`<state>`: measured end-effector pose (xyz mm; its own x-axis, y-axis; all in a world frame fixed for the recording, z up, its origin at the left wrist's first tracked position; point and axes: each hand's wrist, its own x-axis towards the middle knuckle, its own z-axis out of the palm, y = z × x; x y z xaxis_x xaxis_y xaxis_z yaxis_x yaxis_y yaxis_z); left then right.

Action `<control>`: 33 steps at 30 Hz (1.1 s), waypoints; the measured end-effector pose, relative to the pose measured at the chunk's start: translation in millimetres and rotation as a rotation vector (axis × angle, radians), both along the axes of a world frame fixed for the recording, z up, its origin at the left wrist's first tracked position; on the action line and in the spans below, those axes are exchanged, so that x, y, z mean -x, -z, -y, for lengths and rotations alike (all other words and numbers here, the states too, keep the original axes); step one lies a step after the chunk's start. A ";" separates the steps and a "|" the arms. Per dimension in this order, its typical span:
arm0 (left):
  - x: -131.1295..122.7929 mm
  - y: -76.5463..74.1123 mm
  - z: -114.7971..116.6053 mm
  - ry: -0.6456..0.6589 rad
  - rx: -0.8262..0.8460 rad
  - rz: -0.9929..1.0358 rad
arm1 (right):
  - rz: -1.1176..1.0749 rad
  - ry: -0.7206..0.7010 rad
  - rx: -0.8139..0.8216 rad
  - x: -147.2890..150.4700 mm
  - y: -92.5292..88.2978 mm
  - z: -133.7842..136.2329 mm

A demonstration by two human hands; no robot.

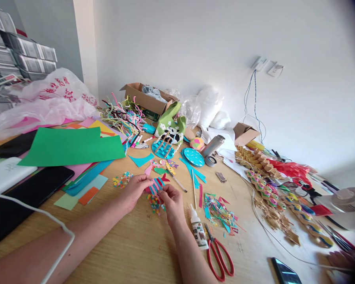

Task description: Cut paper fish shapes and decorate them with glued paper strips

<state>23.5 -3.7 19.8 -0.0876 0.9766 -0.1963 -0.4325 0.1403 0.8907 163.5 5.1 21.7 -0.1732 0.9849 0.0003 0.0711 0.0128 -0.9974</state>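
Note:
Between my two hands is a small pink paper piece with blue stripes. My left hand pinches its left edge, and my right hand closes on its right edge. Small colourful paper bits lie just below it, partly hidden by my fingers. A red paper shape is right behind the striped piece. To the right of my right hand are a white glue bottle, red-handled scissors and a heap of paper scraps.
Green paper sheets and a black phone lie at the left, with a white cable across my left forearm. A metal flask and egg-carton crafts stand farther right. Another person's hand shows at the right edge.

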 end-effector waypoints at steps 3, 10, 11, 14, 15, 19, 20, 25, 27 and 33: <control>0.5 -2.8 1.2 0.008 0.006 -0.003 | 0.003 -0.002 0.004 0.0 0.0 -0.3; -0.6 -11.2 4.4 0.100 0.027 -0.043 | 0.016 -0.010 0.013 0.6 -1.8 0.8; -0.4 -10.8 4.2 0.099 0.021 -0.046 | 0.001 0.001 0.023 0.1 -2.6 0.7; 1.7 -8.7 2.6 0.088 0.011 -0.030 | -0.090 0.036 0.077 -2.6 -4.9 -0.7; 2.7 -8.2 2.0 0.081 0.010 -0.019 | -0.118 0.043 0.091 -3.6 -5.3 -1.3; 5.3 -7.8 0.2 0.064 -0.006 0.016 | -0.113 0.042 0.080 -4.6 -5.9 -2.4; 5.5 -8.0 0.0 0.060 -0.012 0.020 | -0.088 0.033 0.071 -4.1 -5.7 -2.1; 5.3 -8.8 1.1 0.062 -0.013 0.024 | -0.012 0.007 0.024 -3.5 -2.8 -1.6; 5.4 -9.3 1.6 0.076 -0.006 0.015 | 0.007 0.023 0.000 -5.5 -0.5 -3.2; 6.7 -6.5 -0.1 0.064 0.007 0.012 | 0.112 0.138 -0.074 -17.9 -11.8 -12.2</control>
<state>16.8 -3.6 26.2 -0.0222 0.9787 -0.2043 -0.4327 0.1748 0.8844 181.4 17.3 33.5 -0.0390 0.9973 0.0615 0.1876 0.0678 -0.9799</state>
